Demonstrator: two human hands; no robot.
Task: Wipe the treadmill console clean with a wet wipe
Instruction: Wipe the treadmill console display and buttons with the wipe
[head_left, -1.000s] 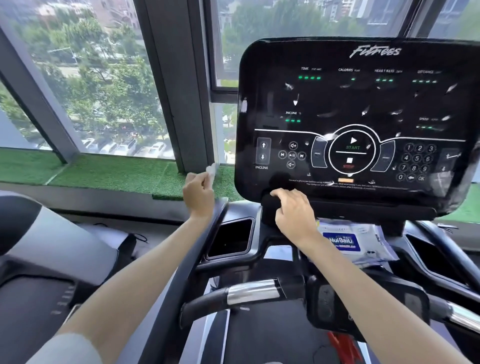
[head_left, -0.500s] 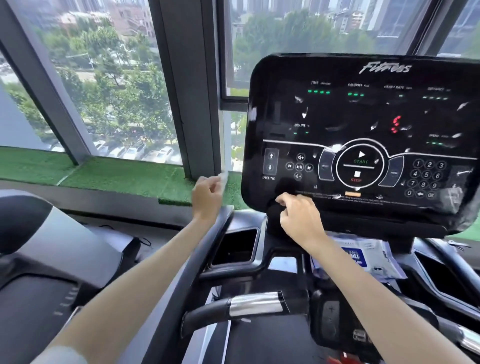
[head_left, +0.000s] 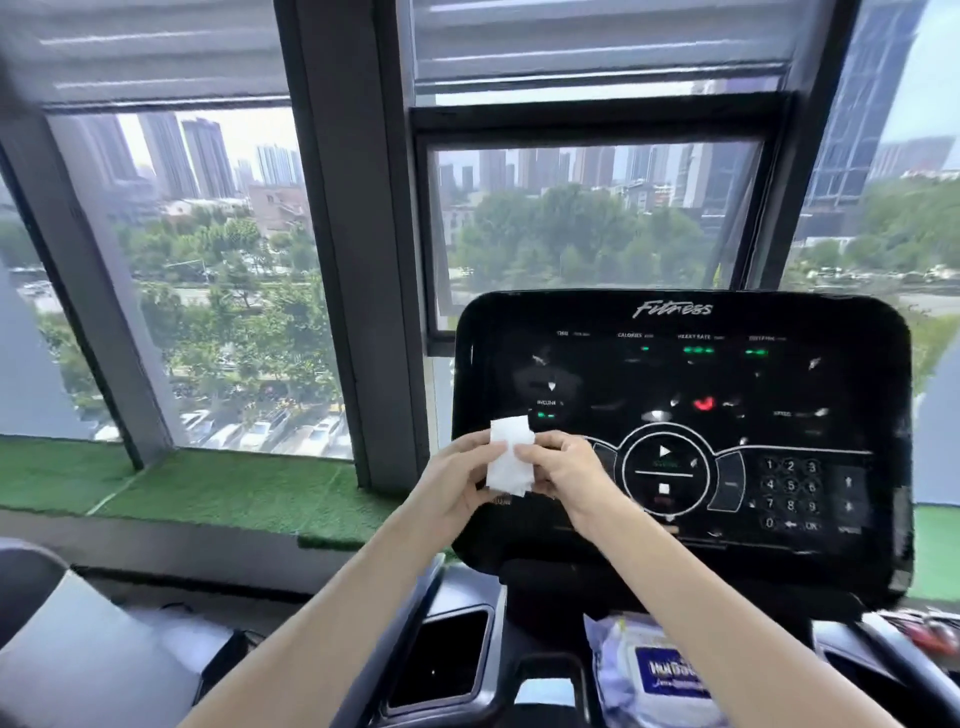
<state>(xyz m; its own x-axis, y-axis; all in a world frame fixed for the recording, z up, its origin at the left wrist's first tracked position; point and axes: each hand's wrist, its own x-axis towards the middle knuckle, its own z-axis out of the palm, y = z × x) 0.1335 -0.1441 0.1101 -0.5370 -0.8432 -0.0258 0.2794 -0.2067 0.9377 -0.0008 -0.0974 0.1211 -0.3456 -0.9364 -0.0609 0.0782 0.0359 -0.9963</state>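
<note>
Both hands hold the wet wipe (head_left: 508, 465) up in front of the lower left of the treadmill console (head_left: 675, 374). The left hand (head_left: 457, 486) pinches its edge at 9 o'clock and the right hand (head_left: 563, 467) the edge at 3 o'clock, each grip narrow and closed on the sheet, which looks part-folded. The step in hand seems to be opening or refolding the wipe. It would go best spread into a flat pad, then pressed under flat fingers and drawn in overlapping passes, lightly over the lit keys so nothing is triggered. The wipe sits between the two grips, touching both; whether it touches the console I cannot tell. From it the dark, pale-flecked face runs toward 1 and 3 o'clock, and the pack of wipes (head_left: 660, 675) lies at 5 o'clock, below the console.
</note>
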